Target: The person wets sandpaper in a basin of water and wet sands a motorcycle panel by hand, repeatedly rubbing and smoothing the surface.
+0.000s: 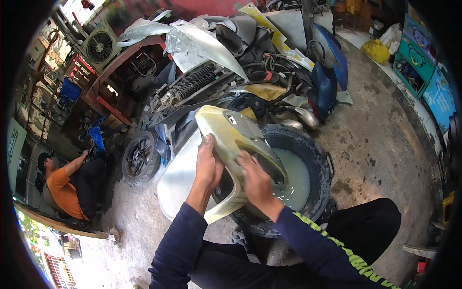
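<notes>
A motorcycle body panel (219,126), silver with worn yellowish patches and a large opening, is tilted in front of me over the left side of a black tub (322,161). My left hand (208,168) grips its near left edge, thumb up on the outer face and fingers around the rim. Against the panel's face beside the opening lies my right hand (259,182). Its fingers are smeared by motion, and whether anything is under them cannot be seen. Cloudy whitish water (299,185) fills part of the tub. A pale, smooth panel section (175,185) extends left of my left hand.
Beyond the tub, motorcycle fairings (202,45) and a coil-spring shock absorber (195,84) are heaped. A wheel (140,156) lies left of the panel. Farther left, a person in an orange shirt (67,190) sits low. A teal cabinet (414,62) stands at the right.
</notes>
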### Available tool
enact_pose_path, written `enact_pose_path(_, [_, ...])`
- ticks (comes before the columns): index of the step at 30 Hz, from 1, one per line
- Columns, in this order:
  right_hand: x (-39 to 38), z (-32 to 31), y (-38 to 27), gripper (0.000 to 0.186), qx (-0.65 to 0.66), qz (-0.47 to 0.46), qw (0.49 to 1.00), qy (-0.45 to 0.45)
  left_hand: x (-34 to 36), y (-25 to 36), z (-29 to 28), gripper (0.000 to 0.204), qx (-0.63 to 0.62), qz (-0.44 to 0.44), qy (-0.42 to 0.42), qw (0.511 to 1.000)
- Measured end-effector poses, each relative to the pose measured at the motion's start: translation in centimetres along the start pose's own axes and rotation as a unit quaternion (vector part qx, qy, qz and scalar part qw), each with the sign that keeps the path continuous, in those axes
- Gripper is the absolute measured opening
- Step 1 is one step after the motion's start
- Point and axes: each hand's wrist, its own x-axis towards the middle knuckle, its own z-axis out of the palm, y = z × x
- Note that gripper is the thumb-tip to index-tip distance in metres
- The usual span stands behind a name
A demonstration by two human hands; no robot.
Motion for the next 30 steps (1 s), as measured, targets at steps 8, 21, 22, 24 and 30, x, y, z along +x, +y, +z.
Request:
enact_pose_path(8, [-10.8, -11.3, 17.7, 0.027, -0.295, 0.493, 0.801, -0.168, 0.3, -0.7, 1.1, 0.058, 0.02, 0.018, 0.026, 0.999])
enact_pose_path(21, [-9.3, -5.8, 10.9, 0.027, -0.147, 0.38, 0.913, -0.041, -0.2, -0.6, 0.1, 0.065, 0.179, -0.04, 0.005, 0.983])
enact_pose_path(22, [-10.5, -5.4, 9.9, 0.028, -0.133, 0.376, 0.917, -0.016, -0.2, -0.7, 0.6, 0.064, 0.17, -0.047, -0.003, 0.984])
enact_pose_path(24, [-10.5, -4.2, 6.6, 0.031, -0.079, 0.402, 0.912, -0.009, -0.4, -0.2, -0.2, 0.059, 0.152, -0.058, -0.025, 0.986])
enact_pose_path(30, [-1.1, 0.0, -3.2, 0.037, -0.1, 0.23, 0.968, 0.001, -1.1, -0.1, 1.1, 0.049, 0.052, -0.08, -0.017, 0.995])
